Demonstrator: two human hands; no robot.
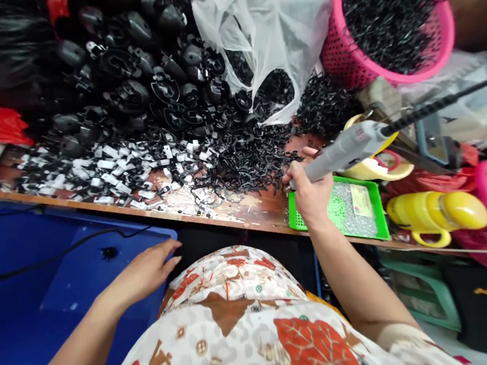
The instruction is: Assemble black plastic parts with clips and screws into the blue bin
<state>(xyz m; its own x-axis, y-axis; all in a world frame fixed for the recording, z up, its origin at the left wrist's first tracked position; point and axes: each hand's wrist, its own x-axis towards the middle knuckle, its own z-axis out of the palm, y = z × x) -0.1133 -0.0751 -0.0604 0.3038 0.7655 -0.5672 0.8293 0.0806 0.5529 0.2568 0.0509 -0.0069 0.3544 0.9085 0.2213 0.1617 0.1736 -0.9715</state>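
My right hand (312, 189) is wrapped round a grey electric screwdriver (347, 147), its black coiled cord running off to the right. The tool lies tilted, with its front end hidden by my fingers. Beneath that hand is a green tray (292, 215) filled with small silvery screws (353, 220) and a paper label. My left hand (150, 269) is over the right rim of a blue bin (60, 273), fingers stretched out and nothing visible in them. One small black part (110, 253) lies inside the bin.
Small white-and-black parts (114, 168) and thin black pieces (249, 152) cover the wooden bench (247, 214). Behind them are black rounded shells (143, 71) and a white plastic bag (273, 21). To the right stand a pink basket (338, 48) of black pieces and a yellow bottle (440, 210).
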